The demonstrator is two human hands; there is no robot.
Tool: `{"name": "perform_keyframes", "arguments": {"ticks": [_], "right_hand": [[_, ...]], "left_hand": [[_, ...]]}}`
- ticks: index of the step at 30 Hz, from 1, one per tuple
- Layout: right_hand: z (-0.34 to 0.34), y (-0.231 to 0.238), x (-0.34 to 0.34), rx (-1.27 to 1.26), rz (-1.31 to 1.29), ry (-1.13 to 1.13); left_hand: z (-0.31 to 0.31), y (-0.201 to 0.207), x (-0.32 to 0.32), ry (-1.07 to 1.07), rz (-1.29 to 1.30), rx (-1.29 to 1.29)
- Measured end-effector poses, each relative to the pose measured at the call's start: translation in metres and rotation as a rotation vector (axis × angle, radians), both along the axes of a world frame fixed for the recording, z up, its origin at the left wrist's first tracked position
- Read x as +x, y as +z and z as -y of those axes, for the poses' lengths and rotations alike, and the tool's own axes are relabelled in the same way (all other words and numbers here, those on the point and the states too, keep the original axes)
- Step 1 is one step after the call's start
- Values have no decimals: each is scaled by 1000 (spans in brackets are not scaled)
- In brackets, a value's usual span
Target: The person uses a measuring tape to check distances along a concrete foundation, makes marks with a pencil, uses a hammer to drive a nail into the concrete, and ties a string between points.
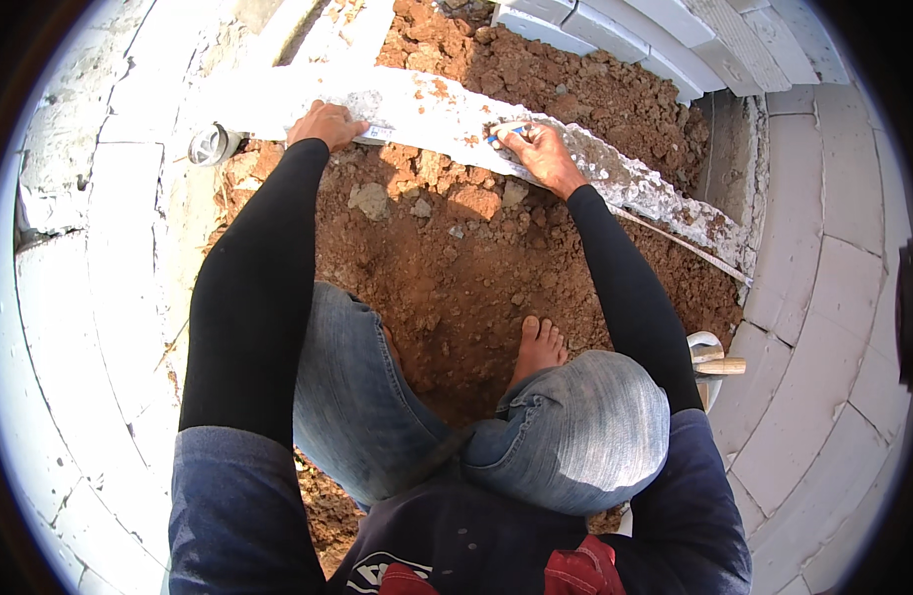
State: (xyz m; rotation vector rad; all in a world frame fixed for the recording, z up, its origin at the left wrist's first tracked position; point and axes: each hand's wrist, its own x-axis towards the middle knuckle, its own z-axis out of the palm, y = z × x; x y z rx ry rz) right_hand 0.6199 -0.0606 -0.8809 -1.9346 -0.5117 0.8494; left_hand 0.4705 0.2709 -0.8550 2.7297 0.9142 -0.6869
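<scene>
My left hand (323, 124) rests on the near edge of a rough white ledge (417, 94), fingers bent and thumb pointing right. Beneath that thumb is a pale marked strip (379, 132), ruler-like, gripped against the edge; its exact kind is unclear. Farther right, my right hand (544, 154) pinches a blue pen-like marker (520, 131), its tip side toward the ledge's surface. Past my right wrist a thin pale strip (680, 243) slants down to the right-hand wall; whether it joins the marked one is hidden by my hand.
Walls of pale blocks (813, 228) stand on both sides. Brown lumpy soil (437, 268) lies under my bare feet and beyond the ledge. A clear cup-like container (212, 146) sits by the left wall. Wooden handles (719, 366) stick out of a white container at right.
</scene>
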Motion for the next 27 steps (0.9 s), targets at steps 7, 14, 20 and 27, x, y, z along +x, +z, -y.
{"name": "perform_keyframes", "arguments": {"ticks": [7,14,20,27], "right_hand": [[30,-8,26,-35,-32,-47],[-4,8,4,-66,43,-32],[2,13,5,-30,24,-24],[5,0,11,-1,-10,-4]], "left_hand": [[22,-1,30,-34,63,-95],[-38,-29,-2,-95,119,-99],[-25,-21,6,-107,74,-95],[2,1,11,-45,4,18]]}}
